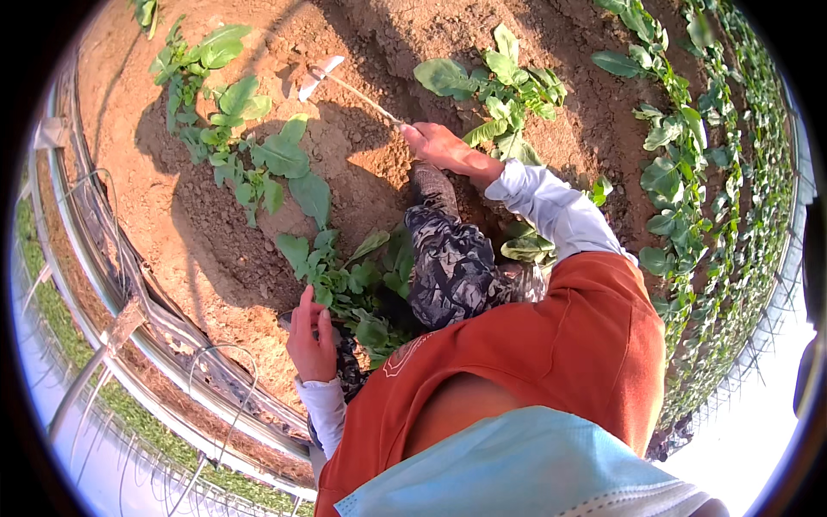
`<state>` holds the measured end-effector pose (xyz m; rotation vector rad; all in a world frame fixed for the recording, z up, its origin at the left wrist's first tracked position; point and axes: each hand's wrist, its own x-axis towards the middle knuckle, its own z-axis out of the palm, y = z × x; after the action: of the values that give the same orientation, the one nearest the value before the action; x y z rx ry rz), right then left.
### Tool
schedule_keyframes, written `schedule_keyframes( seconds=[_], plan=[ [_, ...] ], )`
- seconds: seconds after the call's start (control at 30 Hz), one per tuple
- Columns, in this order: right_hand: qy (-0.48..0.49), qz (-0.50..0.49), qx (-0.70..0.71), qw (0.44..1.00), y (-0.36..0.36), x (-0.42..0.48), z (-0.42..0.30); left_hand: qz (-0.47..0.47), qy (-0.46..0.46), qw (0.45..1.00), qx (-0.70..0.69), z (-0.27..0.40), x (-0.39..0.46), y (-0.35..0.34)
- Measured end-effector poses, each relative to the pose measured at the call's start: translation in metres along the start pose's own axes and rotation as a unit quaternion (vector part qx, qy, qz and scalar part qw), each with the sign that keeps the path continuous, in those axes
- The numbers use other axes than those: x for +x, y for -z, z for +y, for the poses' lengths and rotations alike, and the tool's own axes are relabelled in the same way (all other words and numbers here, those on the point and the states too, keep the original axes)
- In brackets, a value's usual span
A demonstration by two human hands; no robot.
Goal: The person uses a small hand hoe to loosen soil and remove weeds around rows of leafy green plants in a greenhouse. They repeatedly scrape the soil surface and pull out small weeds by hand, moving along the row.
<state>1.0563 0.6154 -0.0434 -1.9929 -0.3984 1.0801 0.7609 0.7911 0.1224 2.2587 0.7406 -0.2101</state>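
My right hand [446,150] is closed around the end of a thin wooden handle [362,95]. At the handle's far end a pale metal hoe blade [320,77] stands over the bare brown soil, beside a row of leafy green plants [226,142]. Lower down, my left hand [312,336] is held near my knee with its fingers partly bent and nothing visible in it. Its fingertips come close to the leaves of a nearer plant [349,278]. My leg in camouflage trousers [449,265] stands between the two hands.
More plants [501,94] grow in the bed to the upper right. Denser rows [672,174] run along the right side. Metal rails [84,239], wire hoops [226,388] and a wooden post [123,326] border the bed on the left. Sunlit soil [148,220] lies alongside.
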Motion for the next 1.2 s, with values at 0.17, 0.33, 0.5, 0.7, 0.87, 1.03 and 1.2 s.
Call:
schedule_keyframes(
  seconds=[0.17, 0.33, 0.5, 0.7, 0.87, 1.03, 1.2],
  plan=[
    [0.010, 0.109, 0.089, 0.990, 0.105, -0.060, 0.002, -0.031, 0.033, 0.997, -0.055, -0.020, 0.007, -0.036],
    [-0.102, 0.310, 0.024, 0.945, 0.215, -0.069, 0.099, -0.039, 0.059, 0.993, -0.091, -0.024, 0.015, -0.070],
    [-0.124, 0.318, -0.126, 0.931, 0.253, 0.002, 0.192, -0.080, 0.082, 0.987, -0.110, -0.018, 0.013, -0.090],
    [-0.121, 0.362, -0.212, 0.900, 0.265, 0.126, 0.205, -0.097, 0.136, 0.982, -0.082, -0.014, 0.011, -0.091],
    [-0.197, 0.302, -0.197, 0.912, 0.236, 0.037, 0.272, -0.109, 0.143, 0.979, -0.092, 0.001, 0.026, -0.087],
    [-0.267, 0.302, -0.207, 0.891, 0.210, -0.166, 0.370, -0.133, 0.130, 0.980, -0.074, 0.011, 0.035, -0.091],
    [-0.286, 0.318, -0.135, 0.894, 0.178, -0.262, 0.378, -0.141, 0.076, 0.983, -0.087, 0.011, 0.039, -0.106]
  ],
)
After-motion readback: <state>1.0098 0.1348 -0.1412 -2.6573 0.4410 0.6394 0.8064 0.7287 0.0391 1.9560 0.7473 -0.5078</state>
